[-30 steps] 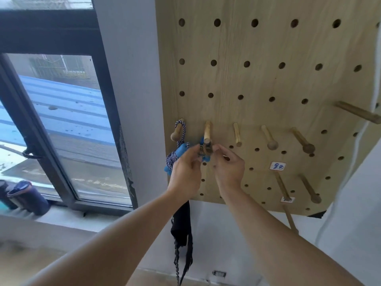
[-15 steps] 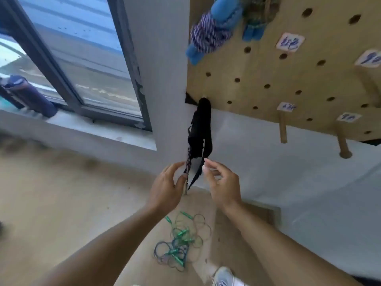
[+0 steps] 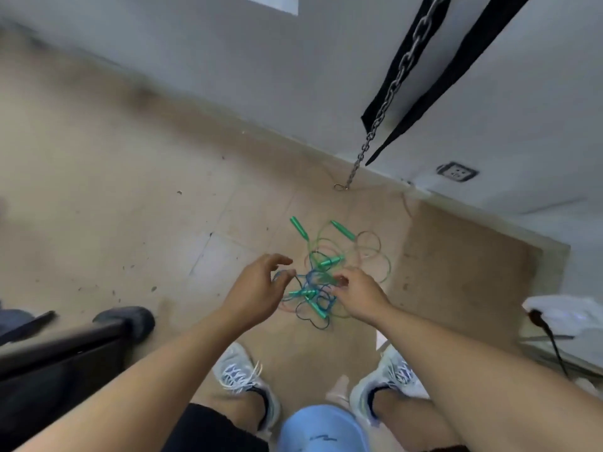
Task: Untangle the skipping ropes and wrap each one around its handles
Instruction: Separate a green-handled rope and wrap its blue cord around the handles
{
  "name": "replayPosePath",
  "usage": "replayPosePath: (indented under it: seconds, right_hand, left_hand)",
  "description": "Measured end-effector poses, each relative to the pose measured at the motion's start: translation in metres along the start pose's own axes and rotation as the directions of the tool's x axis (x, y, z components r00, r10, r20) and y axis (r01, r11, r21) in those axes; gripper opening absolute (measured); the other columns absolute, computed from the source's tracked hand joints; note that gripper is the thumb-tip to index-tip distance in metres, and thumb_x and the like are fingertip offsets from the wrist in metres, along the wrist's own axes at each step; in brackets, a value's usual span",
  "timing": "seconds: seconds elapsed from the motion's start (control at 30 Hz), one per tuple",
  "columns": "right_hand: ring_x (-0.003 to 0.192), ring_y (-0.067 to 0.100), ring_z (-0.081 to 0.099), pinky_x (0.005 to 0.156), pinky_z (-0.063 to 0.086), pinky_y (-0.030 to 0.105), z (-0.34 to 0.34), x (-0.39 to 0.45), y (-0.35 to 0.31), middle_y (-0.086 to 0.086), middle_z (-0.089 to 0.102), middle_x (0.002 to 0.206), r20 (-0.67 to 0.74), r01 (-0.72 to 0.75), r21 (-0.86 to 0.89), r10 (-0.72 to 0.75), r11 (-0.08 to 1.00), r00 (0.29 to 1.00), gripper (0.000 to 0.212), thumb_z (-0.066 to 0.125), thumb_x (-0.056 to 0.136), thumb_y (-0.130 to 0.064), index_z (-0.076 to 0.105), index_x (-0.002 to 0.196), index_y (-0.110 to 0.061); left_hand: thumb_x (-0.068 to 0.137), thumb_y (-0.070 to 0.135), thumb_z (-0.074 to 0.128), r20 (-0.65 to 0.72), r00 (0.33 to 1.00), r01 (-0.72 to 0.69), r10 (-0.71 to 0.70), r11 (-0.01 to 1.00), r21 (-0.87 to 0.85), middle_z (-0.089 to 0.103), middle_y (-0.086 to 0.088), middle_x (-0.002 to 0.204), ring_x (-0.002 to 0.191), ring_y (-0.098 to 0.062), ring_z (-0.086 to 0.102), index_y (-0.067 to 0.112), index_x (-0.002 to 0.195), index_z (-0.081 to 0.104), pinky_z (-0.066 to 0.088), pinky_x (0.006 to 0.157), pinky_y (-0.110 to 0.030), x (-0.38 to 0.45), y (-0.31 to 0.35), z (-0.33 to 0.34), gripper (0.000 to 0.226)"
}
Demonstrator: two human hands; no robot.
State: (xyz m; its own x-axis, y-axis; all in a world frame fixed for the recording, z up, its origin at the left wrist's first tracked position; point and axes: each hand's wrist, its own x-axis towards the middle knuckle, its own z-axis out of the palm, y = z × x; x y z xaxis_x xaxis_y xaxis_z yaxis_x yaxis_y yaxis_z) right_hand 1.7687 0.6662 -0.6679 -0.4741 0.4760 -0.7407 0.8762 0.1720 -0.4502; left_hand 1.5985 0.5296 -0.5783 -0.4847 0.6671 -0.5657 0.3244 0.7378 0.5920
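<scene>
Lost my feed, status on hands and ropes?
Left hand and right hand open, reaching down. Skipping ropes tangled on floor, ungrabbed. Nothing in the way.

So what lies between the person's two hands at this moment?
In the head view, the gap between the left hand and right hand shows the tangled skipping ropes on the floor, with green handles among the loops. Neither hand grips anything yet.

Beige tiled floor (image 3: 114,197) carries the tangled skipping ropes (image 3: 321,282) (green handles, thin cords), with two white sneakers (image 3: 243,376) just behind them.
</scene>
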Motion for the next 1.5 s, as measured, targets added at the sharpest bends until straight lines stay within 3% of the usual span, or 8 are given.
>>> replayPosePath:
  seconds: [0.2,0.33,0.47,0.67,0.9,1.0,1.23,1.5]
  right_hand:
    - [0.113,0.02,0.064,0.095,0.051,0.03,0.1,0.113,0.035,-0.002,0.069,0.121,0.061,0.071,-0.115,-0.064,0.991,0.996,0.039,0.069,0.089,-0.019,0.066,0.128,-0.024]
    - [0.119,0.023,0.061,0.094,0.051,0.034,0.149,0.168,0.048,-0.003,0.064,0.127,0.133,0.152,-0.325,-0.114,0.933,0.985,0.039,0.066,0.09,-0.022,0.062,0.128,-0.031]
    - [0.125,0.027,0.056,0.096,0.051,0.04,0.183,0.202,0.057,0.004,0.058,0.134,0.175,0.26,-0.61,-0.192,0.749,0.966,0.044,0.065,0.092,-0.017,0.06,0.134,-0.028]
    - [0.119,0.03,0.052,0.089,0.048,0.039,0.203,0.21,0.062,0.01,0.065,0.116,0.139,0.245,-0.82,-0.235,0.517,0.962,0.033,0.058,0.086,-0.003,0.068,0.115,-0.013]
    - [0.105,0.037,0.06,0.084,0.05,0.04,0.15,0.163,0.057,0.015,0.064,0.112,-0.011,0.311,-0.632,-0.409,0.71,0.913,0.023,0.053,0.092,-0.022,0.061,0.114,-0.019]
    - [0.095,0.033,0.061,0.082,0.053,0.041,0.11,0.138,0.049,0.009,0.065,0.104,-0.028,0.383,-0.522,-0.464,0.762,0.886,0.021,0.054,0.092,-0.034,0.053,0.11,-0.024]
    - [0.061,0.019,0.06,0.049,0.049,0.029,-0.004,0.037,0.003,0.002,0.064,0.074,0.022,0.516,-0.237,-0.527,0.823,0.85,0.009,0.071,0.088,-0.017,0.065,0.091,-0.01]
    - [0.072,0.026,0.076,0.071,0.064,0.04,-0.074,-0.073,-0.044,0.011,0.075,0.084,0.078,0.59,-0.314,-0.599,0.744,0.797,0.036,0.085,0.077,-0.042,0.068,0.093,-0.015]
  left_hand:
    - [0.097,0.037,0.061,0.026,1.0,0.008,-0.011,0.997,0.081,0.067,0.005,0.124,0.115,-0.013,0.062,0.022,0.126,0.064,0.049,0.096,-0.028,0.069,-0.064,0.046,0.033]
    - [0.095,0.045,0.061,0.338,0.94,-0.086,-0.051,0.922,0.378,0.055,0.002,0.143,0.128,-0.018,0.053,0.025,0.143,0.048,0.039,0.1,-0.026,0.097,-0.063,0.047,0.054]
    - [0.095,0.048,0.059,0.299,0.954,-0.117,-0.025,0.887,0.448,0.057,0.007,0.139,0.126,-0.017,0.052,0.029,0.146,0.043,0.036,0.096,-0.024,0.101,-0.057,0.025,0.056]
    - [0.095,0.052,0.057,0.293,0.954,-0.212,0.068,0.844,0.493,0.06,0.008,0.135,0.126,-0.016,0.052,0.029,0.146,0.043,0.039,0.098,-0.027,0.079,-0.049,0.035,0.058]
    - [0.093,0.048,0.063,0.271,0.961,-0.18,0.047,0.852,0.491,0.064,0.006,0.13,0.099,-0.015,0.055,0.026,0.141,0.049,0.045,0.092,-0.029,0.045,-0.051,0.028,0.054]
    - [0.093,0.047,0.064,0.201,0.977,-0.156,0.071,0.882,0.445,0.064,0.007,0.131,0.107,-0.017,0.057,0.027,0.139,0.053,0.043,0.089,-0.027,0.032,-0.049,0.025,0.052]
    - [0.091,0.039,0.07,0.07,0.974,-0.225,0.214,0.936,0.27,0.071,0.011,0.116,0.104,-0.013,0.064,0.024,0.132,0.061,0.047,0.076,-0.02,-0.017,-0.031,0.026,0.044]
    - [0.086,0.035,0.076,-0.022,0.913,-0.368,0.408,0.846,0.386,0.065,0.013,0.114,0.103,-0.014,0.065,0.028,0.129,0.058,0.051,0.091,-0.029,-0.053,0.03,-0.012,0.047]
